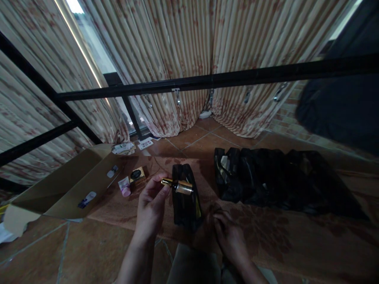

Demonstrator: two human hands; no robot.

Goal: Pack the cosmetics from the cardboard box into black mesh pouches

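My left hand (152,203) pinches a small gold bottle (183,187) by its slim gold cap, holding it tilted sideways over a small black pouch (179,209). The pouch stands upright on a reddish mat, and something yellow shows at its right side. Right of the pouch, my right hand (231,236) is low and dim, its fingers curled together near a dark, sheer patch; what they grip is hidden. Left of my left hand lie a pink and white tube (124,187) and a small gold box with a black round on it (137,174).
An open cardboard box (68,189) is at the left. A row of black mesh bags (266,179) lies along the right on the mat (118,215). Printed cards (145,143) are near the window frame. A black metal bar (189,83) crosses before the curtains (177,47).
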